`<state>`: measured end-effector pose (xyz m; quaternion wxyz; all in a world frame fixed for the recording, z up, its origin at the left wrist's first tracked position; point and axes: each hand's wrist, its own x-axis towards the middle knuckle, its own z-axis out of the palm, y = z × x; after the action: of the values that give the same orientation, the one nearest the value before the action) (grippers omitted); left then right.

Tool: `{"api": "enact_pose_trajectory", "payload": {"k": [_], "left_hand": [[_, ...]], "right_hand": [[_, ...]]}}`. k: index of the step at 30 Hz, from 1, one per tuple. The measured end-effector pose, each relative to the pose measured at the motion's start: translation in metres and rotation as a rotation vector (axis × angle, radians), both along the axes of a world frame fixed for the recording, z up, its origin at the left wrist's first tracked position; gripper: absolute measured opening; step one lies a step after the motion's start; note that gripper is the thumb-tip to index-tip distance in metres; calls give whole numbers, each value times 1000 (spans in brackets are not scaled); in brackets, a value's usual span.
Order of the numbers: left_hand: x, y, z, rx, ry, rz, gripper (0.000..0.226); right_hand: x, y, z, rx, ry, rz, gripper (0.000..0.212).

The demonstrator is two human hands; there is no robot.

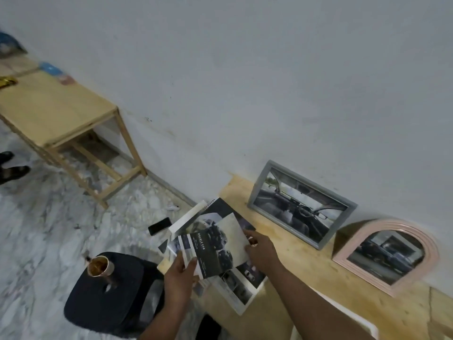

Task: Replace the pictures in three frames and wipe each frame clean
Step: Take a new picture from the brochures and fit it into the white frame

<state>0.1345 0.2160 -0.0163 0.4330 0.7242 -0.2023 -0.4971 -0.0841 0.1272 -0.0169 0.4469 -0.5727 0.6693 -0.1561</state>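
Two frames lean against the white wall (245, 69) on our wooden tabletop (306, 266): a grey rectangular frame (302, 204) with a picture of a car interior, and to its right, just beside it, a pink arched frame (388, 256) with a picture of a dark car. Near the left end of the tabletop we hold a loose picture (215, 249), a printed sheet with dark cars and the words "DOUBLE CAR". Our left hand (181, 278) grips its lower edge between thumb and fingers, and our right hand (261, 249) touches its right edge with the fingers partly spread; we cannot tell if this hand really pinches the sheet. Under the sheet lies an open magazine (235, 283), and some pages stick out beyond the tabletop edge. Lower left stands a black stool (110, 303) with a paper cup (99, 266) on its seat. A dark phone (159, 226) lies on the marble floor (49, 229), and further left stands a second wooden table (54, 111).
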Motion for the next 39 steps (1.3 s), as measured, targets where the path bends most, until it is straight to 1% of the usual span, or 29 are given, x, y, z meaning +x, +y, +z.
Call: {"api": "enact_pose_trajectory", "payload": {"k": [2, 4, 6, 7, 8, 9, 11, 13, 15, 16, 18, 20, 21, 23, 25, 26, 28, 30, 31, 33, 36, 38, 39], "left_hand": [[12, -8, -11, 49, -9, -35, 62], [22, -14, -19, 106, -57, -110, 60], [28, -14, -28, 130, -115, -182, 41], [31, -13, -31, 147, -177, -226, 29], [35, -14, -38, 134, -278, -269, 25], [39, -14, -47, 138, -396, -315, 25], [45, -14, -59, 175, -589, -427, 36], [46, -16, -66, 130, -762, -592, 50], [46, -20, -69, 86, -842, -840, 62], [46, -22, -70, 95, -863, -971, 66], [46, -26, -74, 113, -955, -1177, 69], [47, -28, -78, 80, -1075, -1271, 69], [47, -28, -81, 104, -1123, -1335, 71], [49, -28, -86, 112, -1192, -1377, 81], [51, -32, -87, 136, -1201, -1418, 88], [53, -33, -87, 149, -1197, -1438, 88], [52, -36, -79, 147, -1225, -1481, 85], [48, -42, -65, 189, -1152, -1530, 80], [47, -44, -62, 201, -1132, -1519, 76], [44, -49, -58, 229, -1178, -1480, 70], [36, -51, -50, 214, -1209, -1427, 67], [27, -51, -47, 181, -1127, -1344, 64], [20, -52, -51, 130, -1089, -1281, 60]], "right_hand": [[15, -12, -12, 23, 27, -9, 50], [27, -23, -22, 58, 54, -16, 49], [36, -30, -33, 84, 117, -9, 49], [38, -32, -38, 97, 150, -10, 49], [39, -34, -43, 105, 195, -19, 50], [39, -34, -45, 104, 252, -31, 51], [32, -29, -41, 96, 385, -49, 52], [18, -20, -39, 119, 500, -27, 59], [3, -8, -43, 167, 576, 46, 73], [-3, -1, -46, 185, 605, 88, 81], [-8, 10, -53, 208, 644, 144, 95], [-8, 17, -57, 185, 656, 119, 99], [-7, 19, -57, 165, 658, 101, 98], [-5, 22, -55, 141, 664, 79, 95], [-4, 26, -55, 137, 651, 55, 89], [-4, 28, -54, 138, 640, 41, 86], [-6, 31, -50, 164, 586, -5, 83], [-14, 36, -45, 203, 498, -67, 81], [-21, 39, -42, 211, 465, -99, 79], [-39, 48, -35, 216, 397, -172, 72], [-73, 61, -22, 247, 150, -352, 54], [-95, 71, -8, 263, 9, -494, 45], [-103, 76, 1, 269, -82, -565, 44]]}}
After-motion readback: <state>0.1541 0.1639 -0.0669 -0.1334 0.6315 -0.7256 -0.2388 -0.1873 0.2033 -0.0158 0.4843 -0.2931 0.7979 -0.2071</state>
